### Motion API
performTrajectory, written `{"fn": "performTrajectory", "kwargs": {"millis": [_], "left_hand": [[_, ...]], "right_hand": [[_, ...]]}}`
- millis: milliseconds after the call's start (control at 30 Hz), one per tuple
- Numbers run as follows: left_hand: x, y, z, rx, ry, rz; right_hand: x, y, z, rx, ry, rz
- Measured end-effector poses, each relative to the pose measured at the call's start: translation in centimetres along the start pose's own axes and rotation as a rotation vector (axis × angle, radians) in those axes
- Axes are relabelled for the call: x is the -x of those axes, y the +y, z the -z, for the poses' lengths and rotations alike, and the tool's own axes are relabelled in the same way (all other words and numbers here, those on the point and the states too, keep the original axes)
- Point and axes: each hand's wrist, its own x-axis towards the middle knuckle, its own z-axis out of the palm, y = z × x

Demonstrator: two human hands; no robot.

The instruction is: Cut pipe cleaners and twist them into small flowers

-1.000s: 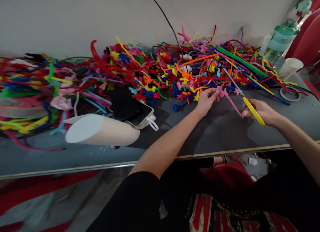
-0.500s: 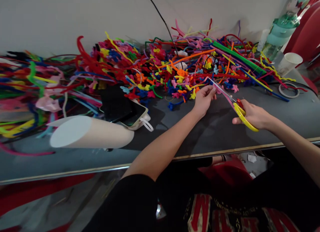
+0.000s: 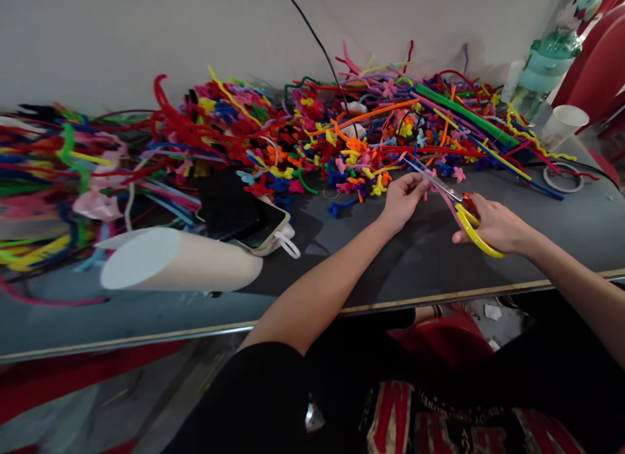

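Observation:
My right hand [image 3: 498, 226] is closed on scissors [image 3: 469, 229] with yellow and red handles. Their metal blades point up and left, past the fingertips of my left hand [image 3: 404, 198]. Those fingers pinch a thin pink pipe cleaner [image 3: 448, 200], which runs beside the blades down toward my right hand. Whether the blades touch it I cannot tell. Just beyond both hands lies a heap of coloured pipe cleaners [image 3: 434, 151], with small flower shapes among them, such as a pink flower [image 3: 458, 174].
A pale paper tube [image 3: 195, 262] lies at the left, beside a phone [image 3: 266, 223] and a dark flat device. At the right stand a paper cup [image 3: 566, 125] and a green plastic bottle [image 3: 541, 66], near a tape roll [image 3: 564, 178]. The table's edge [image 3: 415, 305] runs before my body.
My left hand has shifted slightly right and down along the pink pipe cleaner, toward the scissors' handles. My right hand keeps its grip on the scissors, almost in place.

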Motion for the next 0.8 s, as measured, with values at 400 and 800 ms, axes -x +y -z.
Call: {"fn": "performTrajectory", "kwargs": {"millis": [400, 800], "left_hand": [[0.0, -0.1, 0.0, 0.020, -0.018, -0.014], [-0.4, -0.9, 0.6, 0.005, 0.001, 0.071]], "right_hand": [[-0.2, -0.5, 0.4, 0.126, -0.042, -0.043], [-0.4, -1.1, 0.1, 0.214, -0.046, -0.055]]}}
